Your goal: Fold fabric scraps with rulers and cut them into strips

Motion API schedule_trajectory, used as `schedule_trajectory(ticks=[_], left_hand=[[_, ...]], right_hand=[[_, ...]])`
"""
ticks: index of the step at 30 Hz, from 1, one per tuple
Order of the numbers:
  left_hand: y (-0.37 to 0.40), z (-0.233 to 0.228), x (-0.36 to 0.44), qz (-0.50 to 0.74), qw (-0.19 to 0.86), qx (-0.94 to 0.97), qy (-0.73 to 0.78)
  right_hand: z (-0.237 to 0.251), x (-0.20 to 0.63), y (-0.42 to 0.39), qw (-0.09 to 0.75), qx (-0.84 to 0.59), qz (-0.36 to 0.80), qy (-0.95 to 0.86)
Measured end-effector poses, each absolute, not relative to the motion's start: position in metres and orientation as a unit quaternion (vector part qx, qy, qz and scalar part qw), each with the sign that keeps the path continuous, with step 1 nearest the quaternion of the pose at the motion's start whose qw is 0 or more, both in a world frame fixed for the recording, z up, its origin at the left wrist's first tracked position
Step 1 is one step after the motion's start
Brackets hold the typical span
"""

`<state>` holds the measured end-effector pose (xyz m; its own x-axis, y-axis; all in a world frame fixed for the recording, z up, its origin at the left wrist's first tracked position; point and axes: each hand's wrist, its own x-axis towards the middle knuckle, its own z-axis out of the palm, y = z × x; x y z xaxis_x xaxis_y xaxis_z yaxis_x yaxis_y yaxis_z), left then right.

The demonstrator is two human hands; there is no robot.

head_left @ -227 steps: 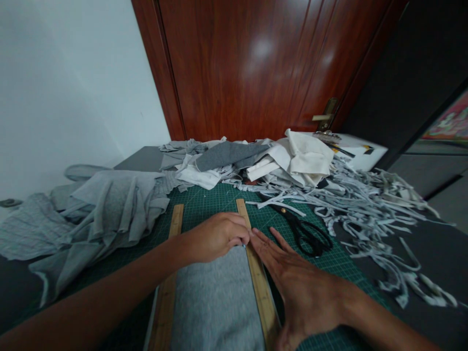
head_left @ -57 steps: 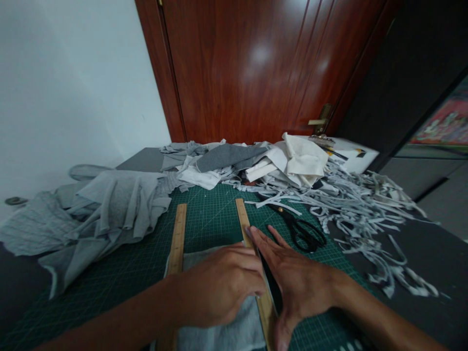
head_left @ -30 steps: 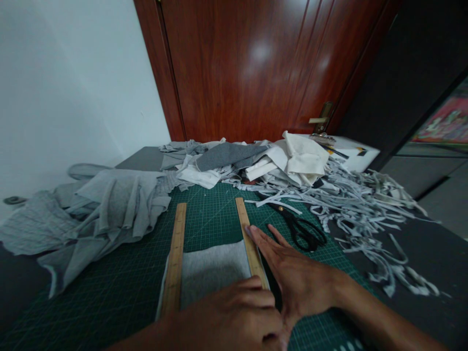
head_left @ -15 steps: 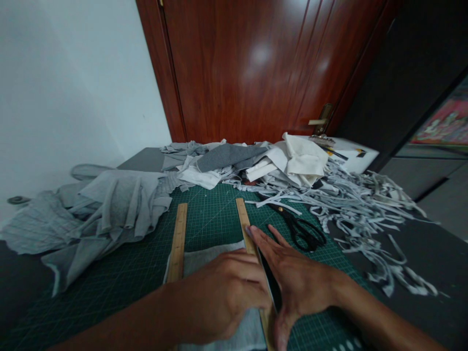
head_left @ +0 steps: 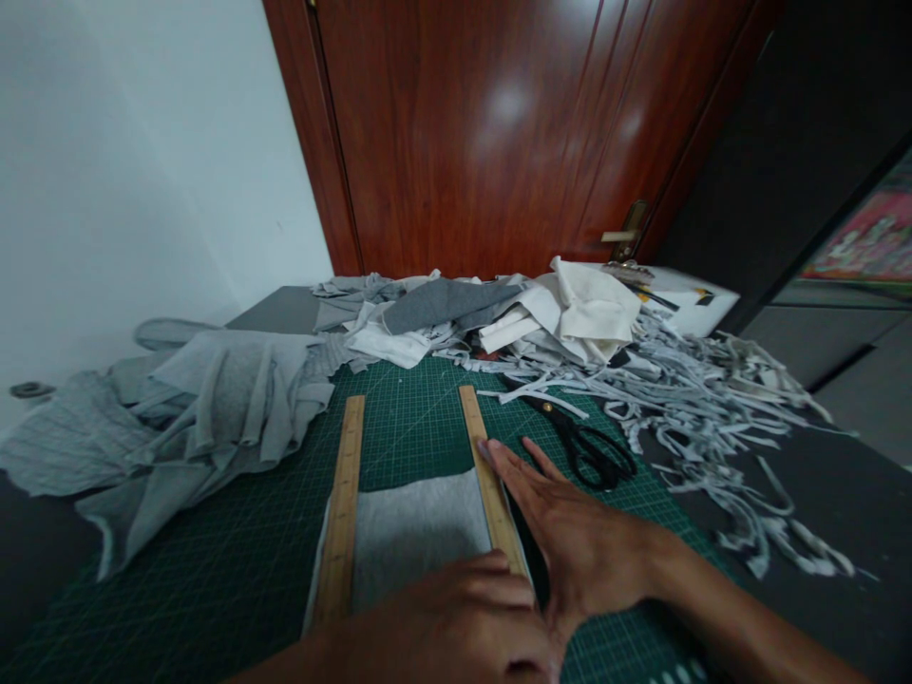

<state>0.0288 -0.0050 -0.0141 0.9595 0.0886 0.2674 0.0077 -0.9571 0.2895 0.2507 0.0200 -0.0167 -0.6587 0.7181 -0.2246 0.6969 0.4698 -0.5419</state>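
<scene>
A piece of light grey fabric (head_left: 420,518) lies flat on the green cutting mat (head_left: 413,427). Two wooden rulers rest on it lengthwise: the left ruler (head_left: 342,503) near its left edge, the right ruler (head_left: 479,446) near its right edge. My right hand (head_left: 580,532) presses along the right ruler with its fingers stretched out and the thumb apart. Low in the view, my left hand (head_left: 474,617) is curled closed over the lower part of the right ruler; whatever its fingers hold is hidden. Black scissors (head_left: 588,446) lie beyond my right hand.
Crumpled grey fabric (head_left: 228,389) is heaped at the left. More cloth pieces (head_left: 456,304) are piled at the back, before a reddish wooden door (head_left: 484,142). A tangle of cut grey strips (head_left: 705,408) covers the right side, near a white box (head_left: 691,294).
My left hand has moved down along the right ruler, toward me, uncovering more of the grey fabric. My right hand and both rulers stay in nearly the same place.
</scene>
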Motion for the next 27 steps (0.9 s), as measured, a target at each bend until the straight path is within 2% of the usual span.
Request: schedule_trajectory(ticks=[3, 6, 13, 27], left_hand=[[-0.005, -0.025, 0.031, 0.121, 0.198, 0.972, 0.024], [0.006, -0.025, 0.031, 0.141, 0.208, 0.966, -0.055], [0.051, 0.009, 0.015, 0.237, 0.25, 0.937, 0.062], [0.113, -0.005, -0.025, 0.247, 0.125, 0.934, 0.227]], right_hand=[[-0.016, 0.251, 0.02, 0.007, -0.419, 0.312, -0.853], [-0.019, 0.254, 0.021, 0.011, -0.416, 0.311, -0.855], [-0.022, 0.257, 0.021, 0.027, -0.393, 0.316, -0.863], [-0.012, 0.251, 0.023, 0.007, -0.417, 0.334, -0.845]])
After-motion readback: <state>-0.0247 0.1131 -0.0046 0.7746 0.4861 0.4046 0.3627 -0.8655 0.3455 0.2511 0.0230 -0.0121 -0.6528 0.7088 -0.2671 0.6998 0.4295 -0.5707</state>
